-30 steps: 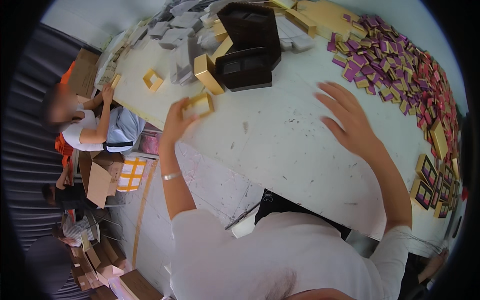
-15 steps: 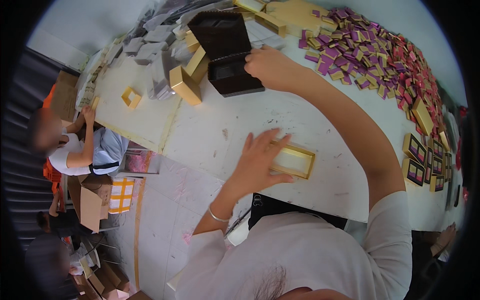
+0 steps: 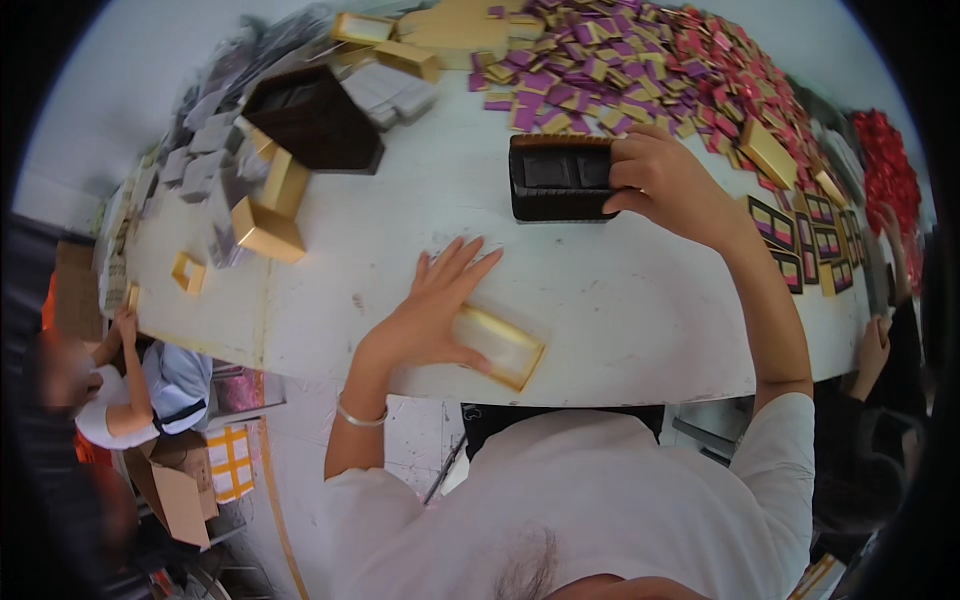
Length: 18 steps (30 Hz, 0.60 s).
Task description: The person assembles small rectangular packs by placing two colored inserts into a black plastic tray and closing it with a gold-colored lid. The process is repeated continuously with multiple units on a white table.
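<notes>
My right hand (image 3: 665,185) is closed on the right end of a dark brown plastic tray (image 3: 555,180) with moulded hollows, at the middle of the table. Whether it is one tray or several nested ones I cannot tell. My left hand (image 3: 430,305), fingers spread, is beside a shallow open gold box (image 3: 532,368) near the table's front edge. Its thumb lies at the box's near rim, and the palm hides the box's left end. A stack of dark brown trays (image 3: 320,125) leans at the back left, with no hand on it.
Purple and gold small packets (image 3: 590,60) lie heaped at the back, red ones (image 3: 735,75) further right. Filled boxes (image 3: 790,235) stand at the right. Gold box parts (image 3: 268,228) and grey trays (image 3: 215,135) are at the left. Co-workers sit at both sides; one hand (image 3: 125,325) is at left.
My right hand has drawn a dark brown tray off to the right, away from the stack. My left hand stays spread by the gold box. The whole view has swung to the right.
</notes>
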Each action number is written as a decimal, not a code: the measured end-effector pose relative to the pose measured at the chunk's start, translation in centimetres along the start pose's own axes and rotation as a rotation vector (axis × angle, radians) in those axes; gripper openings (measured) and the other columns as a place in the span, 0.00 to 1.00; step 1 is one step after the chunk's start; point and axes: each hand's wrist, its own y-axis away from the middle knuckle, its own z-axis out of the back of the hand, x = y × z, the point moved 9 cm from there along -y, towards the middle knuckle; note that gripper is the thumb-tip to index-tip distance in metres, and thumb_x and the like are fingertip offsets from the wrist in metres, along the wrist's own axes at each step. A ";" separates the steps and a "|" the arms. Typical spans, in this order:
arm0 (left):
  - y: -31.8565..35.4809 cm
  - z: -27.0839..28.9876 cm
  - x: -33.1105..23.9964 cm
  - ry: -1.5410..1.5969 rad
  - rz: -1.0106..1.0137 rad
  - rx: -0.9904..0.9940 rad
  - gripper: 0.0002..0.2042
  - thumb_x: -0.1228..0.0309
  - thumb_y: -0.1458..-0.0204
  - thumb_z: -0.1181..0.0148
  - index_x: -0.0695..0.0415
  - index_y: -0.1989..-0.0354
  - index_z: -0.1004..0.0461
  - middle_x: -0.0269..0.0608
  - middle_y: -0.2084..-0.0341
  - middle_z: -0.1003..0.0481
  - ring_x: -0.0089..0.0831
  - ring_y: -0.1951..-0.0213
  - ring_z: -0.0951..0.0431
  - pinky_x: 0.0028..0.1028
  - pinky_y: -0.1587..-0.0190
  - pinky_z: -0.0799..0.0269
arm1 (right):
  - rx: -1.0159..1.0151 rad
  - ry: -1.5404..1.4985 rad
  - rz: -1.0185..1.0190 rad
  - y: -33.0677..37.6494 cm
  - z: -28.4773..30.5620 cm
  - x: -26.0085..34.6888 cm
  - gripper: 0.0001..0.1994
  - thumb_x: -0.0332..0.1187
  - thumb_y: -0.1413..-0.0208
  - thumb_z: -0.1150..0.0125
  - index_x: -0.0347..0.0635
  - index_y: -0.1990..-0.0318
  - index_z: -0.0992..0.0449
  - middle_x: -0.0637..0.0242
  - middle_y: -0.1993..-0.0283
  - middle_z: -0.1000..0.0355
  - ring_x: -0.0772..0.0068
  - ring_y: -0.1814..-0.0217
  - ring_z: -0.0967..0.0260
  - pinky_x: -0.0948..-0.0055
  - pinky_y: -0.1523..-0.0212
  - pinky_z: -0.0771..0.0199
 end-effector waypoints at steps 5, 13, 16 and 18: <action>-2.0 -1.3 -0.3 -0.130 0.182 -0.153 0.39 0.65 0.62 0.30 0.47 0.37 0.42 0.49 0.36 0.48 0.52 0.32 0.58 0.59 0.35 0.67 | -0.671 -0.705 -0.154 6.0 4.5 -3.2 0.07 0.33 0.43 0.43 0.38 0.66 0.27 0.71 0.65 0.30 0.75 0.61 0.35 0.74 0.56 0.35; -4.6 -1.2 -4.1 0.116 0.037 -0.571 0.34 0.64 0.57 0.33 0.55 0.40 0.41 0.55 0.41 0.43 0.52 0.38 0.46 0.55 0.38 0.54 | -0.073 -1.533 -0.922 15.4 -8.2 -4.4 0.17 0.42 0.41 0.43 0.36 0.53 0.27 0.69 0.60 0.27 0.80 0.58 0.32 0.79 0.57 0.32; -3.7 -0.8 -5.8 0.204 -0.086 -0.350 0.39 0.63 0.60 0.29 0.56 0.38 0.42 0.49 0.41 0.42 0.44 0.40 0.40 0.36 0.40 0.42 | 0.052 -1.269 -1.133 16.2 -9.2 -3.9 0.15 0.40 0.41 0.43 0.38 0.54 0.26 0.69 0.61 0.28 0.78 0.58 0.32 0.78 0.57 0.32; -4.3 -2.5 -6.2 0.220 -0.027 -0.254 0.43 0.65 0.65 0.26 0.54 0.37 0.43 0.49 0.45 0.36 0.45 0.45 0.34 0.37 0.45 0.36 | 0.134 -1.111 -1.139 14.4 -8.4 -3.1 0.13 0.38 0.41 0.43 0.40 0.55 0.27 0.67 0.61 0.27 0.75 0.60 0.31 0.76 0.58 0.32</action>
